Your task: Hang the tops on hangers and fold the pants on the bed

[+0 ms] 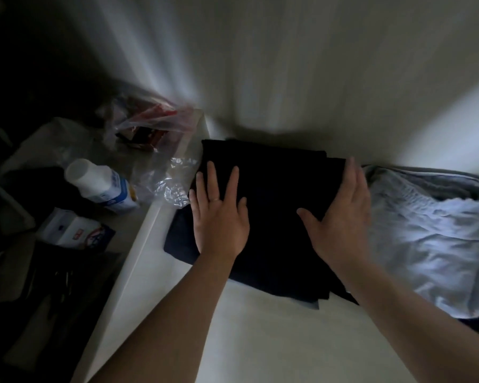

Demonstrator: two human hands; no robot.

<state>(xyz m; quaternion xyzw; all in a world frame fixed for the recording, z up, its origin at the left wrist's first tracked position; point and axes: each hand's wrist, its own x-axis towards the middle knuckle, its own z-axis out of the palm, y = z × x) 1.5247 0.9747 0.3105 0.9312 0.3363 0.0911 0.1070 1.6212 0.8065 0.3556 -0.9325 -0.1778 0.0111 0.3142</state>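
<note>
Left fingers (213, 178): straight, slightly spread, pressed flat; holding nothing.
Right fingers (353, 183): straight, close together, thumb wide; holding nothing.
Left hand (219, 217): palm down on left part of fold.
Right hand (340, 217): palm down along right edge of same fold.
Black folded cloth pants (274, 183): flat on white bed (260, 341), near wall, atop another dark layer (showing at lower left).
Pale grey folded garment (432, 239): just beside, right; kind not discernible.
Done: black pair apparently folded, being smoothed; pale piece folded.
Left: hangers and tops not in view; cannot tell.
Beside bed: white plastic bottle (100, 183), clear plastic bags (150, 125).
</note>
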